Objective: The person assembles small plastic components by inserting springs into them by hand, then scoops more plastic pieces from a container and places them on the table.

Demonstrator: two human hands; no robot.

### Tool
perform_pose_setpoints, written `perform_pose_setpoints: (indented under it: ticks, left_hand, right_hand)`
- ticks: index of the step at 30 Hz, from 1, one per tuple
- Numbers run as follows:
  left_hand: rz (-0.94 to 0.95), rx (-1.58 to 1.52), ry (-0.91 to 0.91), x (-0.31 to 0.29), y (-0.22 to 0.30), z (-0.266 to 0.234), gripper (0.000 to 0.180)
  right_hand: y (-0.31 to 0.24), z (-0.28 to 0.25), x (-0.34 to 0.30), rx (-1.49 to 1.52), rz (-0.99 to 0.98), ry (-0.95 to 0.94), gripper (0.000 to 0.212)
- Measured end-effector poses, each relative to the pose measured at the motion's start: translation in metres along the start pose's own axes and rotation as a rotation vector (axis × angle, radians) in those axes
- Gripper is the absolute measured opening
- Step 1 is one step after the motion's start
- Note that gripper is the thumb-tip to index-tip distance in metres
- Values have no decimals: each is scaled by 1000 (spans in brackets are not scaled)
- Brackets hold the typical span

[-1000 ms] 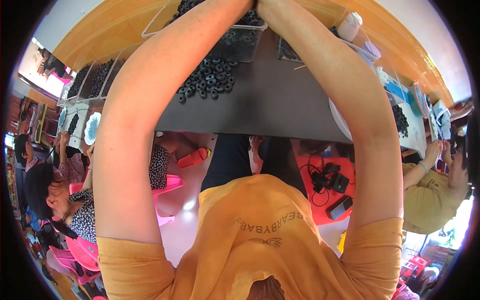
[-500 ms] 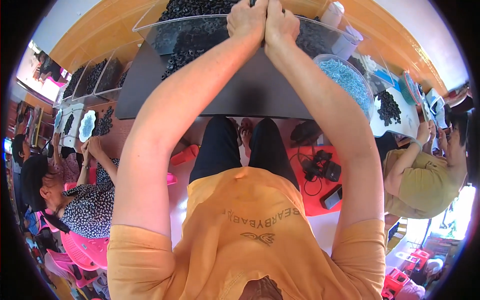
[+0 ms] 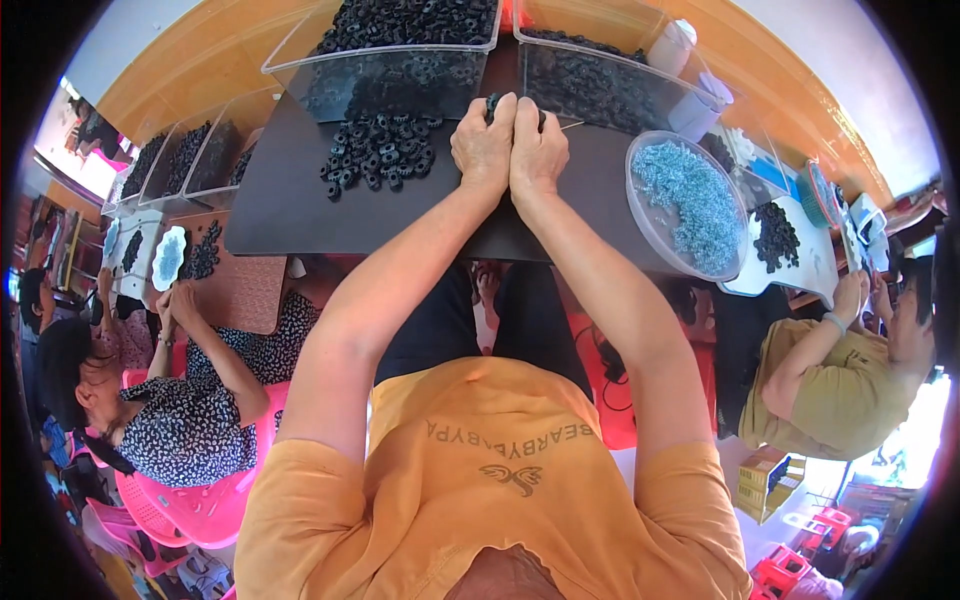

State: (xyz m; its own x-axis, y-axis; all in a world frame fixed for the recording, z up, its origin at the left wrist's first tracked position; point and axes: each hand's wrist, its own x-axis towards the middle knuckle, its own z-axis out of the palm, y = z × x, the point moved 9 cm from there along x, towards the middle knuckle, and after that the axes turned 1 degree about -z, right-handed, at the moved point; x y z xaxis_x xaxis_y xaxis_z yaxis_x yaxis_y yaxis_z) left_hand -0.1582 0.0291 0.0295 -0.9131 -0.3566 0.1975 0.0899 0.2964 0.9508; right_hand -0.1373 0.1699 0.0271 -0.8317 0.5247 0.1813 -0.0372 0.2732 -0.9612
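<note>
My left hand [image 3: 484,148] and my right hand [image 3: 538,152] meet side by side over the dark table [image 3: 440,225], fingers curled. A small black plastic part [image 3: 492,107] pokes out between the fingers of my left hand. More black shows at the fingers of my right hand, partly hidden, and a thin pale stick [image 3: 572,125] juts out beside it. Left of my hands lies a loose pile of black parts [image 3: 378,150]. Behind it stands a clear bin [image 3: 390,85] heaped with such parts.
Another clear bin [image 3: 590,85] of black parts stands at the back right, near a white bottle [image 3: 672,45]. A round tub [image 3: 640,225] of small clear-blue pieces sits at the table's right edge. Co-workers sit on both sides, at a brown table [image 3: 240,290] and a white board [image 3: 790,245].
Both hands have come back toward me, from over the bins down to the table, still together. My arms are more bent, and the loose pile and blue tub show more fully.
</note>
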Motion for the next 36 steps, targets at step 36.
perform_pose_setpoints:
  ticks: [36]
  left_hand:
    - [331, 78, 134, -11, 9, -12, 28]
  right_hand:
    - [-1, -1, -3, 149, -239, 125, 31]
